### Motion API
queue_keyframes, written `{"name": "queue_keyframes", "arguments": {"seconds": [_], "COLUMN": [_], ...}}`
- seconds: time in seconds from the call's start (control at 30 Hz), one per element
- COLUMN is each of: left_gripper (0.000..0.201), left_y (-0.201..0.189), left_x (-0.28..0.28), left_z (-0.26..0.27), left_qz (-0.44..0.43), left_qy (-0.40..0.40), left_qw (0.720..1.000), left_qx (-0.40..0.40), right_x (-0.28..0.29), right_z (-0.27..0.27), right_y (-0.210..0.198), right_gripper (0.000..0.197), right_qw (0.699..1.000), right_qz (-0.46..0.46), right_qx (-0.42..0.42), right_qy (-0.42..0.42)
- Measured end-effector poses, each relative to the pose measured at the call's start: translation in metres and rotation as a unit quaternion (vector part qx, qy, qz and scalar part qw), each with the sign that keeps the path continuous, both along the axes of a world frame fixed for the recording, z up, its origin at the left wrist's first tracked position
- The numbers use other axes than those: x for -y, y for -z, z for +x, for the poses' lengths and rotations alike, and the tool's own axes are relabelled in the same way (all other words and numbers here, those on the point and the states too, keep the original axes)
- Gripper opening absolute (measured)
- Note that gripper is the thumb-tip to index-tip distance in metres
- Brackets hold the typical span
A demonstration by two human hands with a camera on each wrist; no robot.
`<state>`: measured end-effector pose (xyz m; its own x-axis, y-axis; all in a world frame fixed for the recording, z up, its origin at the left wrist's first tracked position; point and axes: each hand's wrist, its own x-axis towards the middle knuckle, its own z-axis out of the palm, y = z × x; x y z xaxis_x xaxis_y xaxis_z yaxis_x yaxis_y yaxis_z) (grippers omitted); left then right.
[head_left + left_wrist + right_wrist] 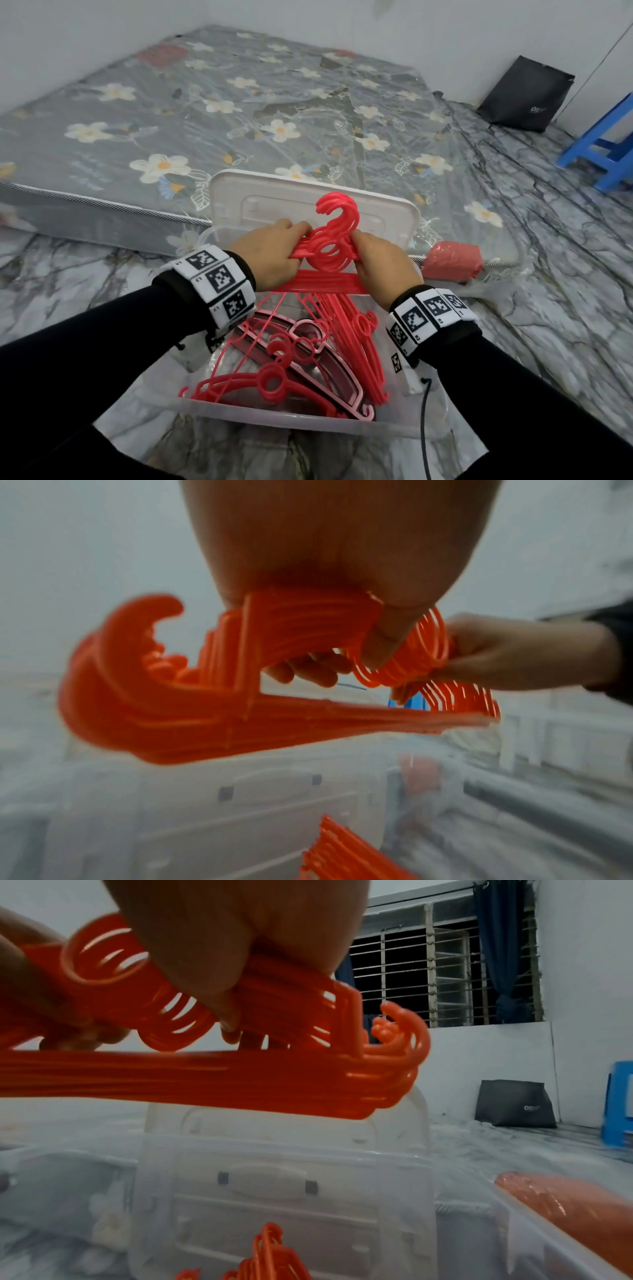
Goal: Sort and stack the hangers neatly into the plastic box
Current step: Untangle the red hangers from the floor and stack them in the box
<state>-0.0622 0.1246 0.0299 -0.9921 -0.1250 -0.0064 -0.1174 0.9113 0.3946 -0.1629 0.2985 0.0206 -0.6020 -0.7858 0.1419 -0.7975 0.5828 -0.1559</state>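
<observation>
1. Left hand (pixel 270 255): fingers curled round the left shoulder of the hanger bundle (pixel 329 253), thumb (pixel 383 639) pressed beside the ring openings.
2. Right hand (pixel 383 267): fingers clenched round the bundle's right shoulder, opposite the left hand.
3. Hanger bundle: coral-red plastic, many nested together, hooks aligned and pointing away, held above the plastic box (pixel 274 419).
4. Loose hangers (pixel 281 373): red and pink, lying jumbled inside the clear box.
5. Box lid (pixel 239 192): white, propped upright behind the box against the floral mattress (pixel 171 113).
</observation>
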Motion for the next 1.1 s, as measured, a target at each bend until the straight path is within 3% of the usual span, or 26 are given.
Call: {"name": "queue_keyframes", "arguments": {"seconds": [0.13,0.27,0.4,0.5,0.63,0.73,0.8,0.9,1.0,1.1], "left_gripper": [0.032,0.032,0.029,0.021,0.02,0.02,0.021,0.022,0.02,0.019], "left_y": [0.001,0.001,-0.006,-0.01,-0.008,-0.007,-0.007,-0.01,-0.013,-0.015], "left_x": [0.0,0.009,0.029,0.036,0.036,0.039,0.042,0.045,0.045,0.043], "left_z": [-0.001,-0.003,-0.002,-0.001,-0.001,-0.001,-0.002,-0.005,-0.008,-0.009], "left_qz": [-0.079,-0.124,-0.109,-0.092,-0.085,-0.077,-0.064,-0.04,-0.028,-0.022], "left_qy": [0.006,-0.033,-0.11,-0.127,-0.135,-0.155,-0.173,-0.19,-0.186,-0.178], "left_qw": [0.997,0.992,0.987,0.986,0.986,0.983,0.981,0.98,0.981,0.983], "left_qx": [-0.019,-0.016,-0.048,-0.063,-0.054,-0.055,-0.055,-0.048,-0.047,-0.047], "right_x": [0.002,-0.001,-0.005,-0.003,0.001,0.002,0.001,0.006,0.026,0.056], "right_z": [-0.002,-0.005,-0.011,-0.012,-0.015,-0.024,-0.028,-0.02,-0.003,0.015], "right_y": [0.005,0.005,0.005,0.009,0.02,0.028,0.038,0.056,0.069,0.085], "right_gripper": [0.021,0.045,0.032,0.026,0.046,0.06,0.065,0.046,0.024,0.021], "right_qw": [0.997,0.996,0.993,0.989,0.973,0.931,0.901,0.92,0.961,0.973], "right_qz": [-0.024,-0.045,-0.108,-0.119,-0.169,-0.227,-0.188,-0.043,0.071,0.153], "right_qx": [0.067,0.083,0.022,0.035,0.023,0.126,0.23,0.293,0.233,0.173], "right_qy": [-0.003,0.003,0.046,0.087,0.156,0.258,0.317,0.258,0.128,0.006]}}
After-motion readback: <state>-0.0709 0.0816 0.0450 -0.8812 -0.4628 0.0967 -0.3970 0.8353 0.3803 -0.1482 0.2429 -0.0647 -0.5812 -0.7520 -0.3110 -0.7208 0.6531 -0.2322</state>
